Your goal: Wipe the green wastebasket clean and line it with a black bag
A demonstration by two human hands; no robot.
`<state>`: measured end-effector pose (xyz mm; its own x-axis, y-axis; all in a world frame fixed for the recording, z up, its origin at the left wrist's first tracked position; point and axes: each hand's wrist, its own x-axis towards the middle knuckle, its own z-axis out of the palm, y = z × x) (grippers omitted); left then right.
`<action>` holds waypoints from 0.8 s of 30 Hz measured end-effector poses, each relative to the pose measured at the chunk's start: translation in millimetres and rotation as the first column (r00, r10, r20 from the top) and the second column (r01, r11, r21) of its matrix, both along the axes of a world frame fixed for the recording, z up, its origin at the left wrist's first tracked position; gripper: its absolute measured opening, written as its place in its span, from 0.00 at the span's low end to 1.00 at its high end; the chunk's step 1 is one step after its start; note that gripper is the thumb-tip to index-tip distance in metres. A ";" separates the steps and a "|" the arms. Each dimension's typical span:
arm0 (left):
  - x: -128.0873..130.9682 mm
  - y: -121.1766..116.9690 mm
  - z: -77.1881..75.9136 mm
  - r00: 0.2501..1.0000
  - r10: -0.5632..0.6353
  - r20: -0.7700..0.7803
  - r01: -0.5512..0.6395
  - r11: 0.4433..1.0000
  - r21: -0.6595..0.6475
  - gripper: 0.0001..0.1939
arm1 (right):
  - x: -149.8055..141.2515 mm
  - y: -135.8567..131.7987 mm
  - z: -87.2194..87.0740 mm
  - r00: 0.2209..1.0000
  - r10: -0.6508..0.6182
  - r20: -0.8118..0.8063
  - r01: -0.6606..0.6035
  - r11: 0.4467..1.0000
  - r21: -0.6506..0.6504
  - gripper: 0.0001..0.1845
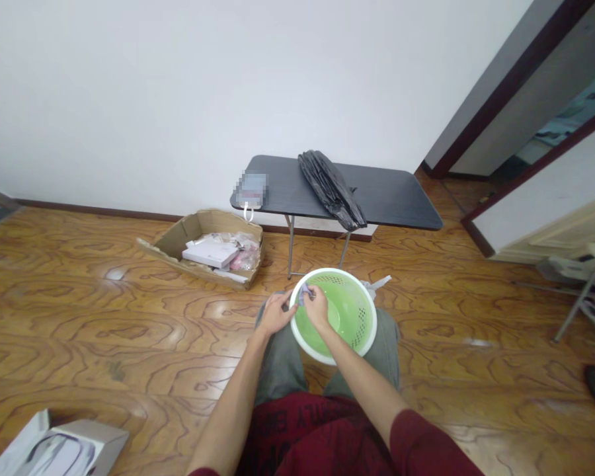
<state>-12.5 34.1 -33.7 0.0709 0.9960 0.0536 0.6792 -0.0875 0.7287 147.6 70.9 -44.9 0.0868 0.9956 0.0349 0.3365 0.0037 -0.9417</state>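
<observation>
A round plastic basket (333, 357), green inside with a white rim and rows of holes, rests on my lap. My left hand (276, 312) grips its left rim, with the thumb on the rim and the fingers along the outer side. Inside the basket, at the upper left of its wall, my right hand (316, 306) pinches a small bluish-grey cloth (304, 291). The cloth is against the inner wall near the rim, and the fingers partly hide it.
A black folding table (391, 192) stands against the wall, bearing a bunched black plastic bag (330, 185) and a blurred item (252, 190). A cardboard box (171, 241) with packaging is on the floor. Another open box (99, 439) lies at lower left.
</observation>
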 end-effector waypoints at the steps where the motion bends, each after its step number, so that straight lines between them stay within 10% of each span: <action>1: -0.6 0.0 -0.6 1.000 0.002 0.005 -0.002 1.000 -0.001 0.28 | 3.4 -0.9 1.6 0.999 0.045 0.021 -0.045 0.999 -0.004 0.08; 9: -4.8 3.1 -0.4 0.998 -0.010 0.055 0.013 0.998 -0.064 0.27 | 36.0 -19.4 24.2 0.792 0.531 0.300 -0.558 0.830 0.006 0.13; 18: -0.1 3.7 4.8 0.996 0.018 0.091 -0.010 0.997 -0.080 0.26 | 56.3 -39.5 47.8 0.648 0.686 0.330 -0.712 0.700 -0.055 0.15; 24: 0.4 3.9 8.8 0.997 0.040 0.069 -0.035 0.996 -0.078 0.29 | 84.9 -51.4 61.3 0.359 0.798 0.484 -0.846 0.498 -0.192 0.17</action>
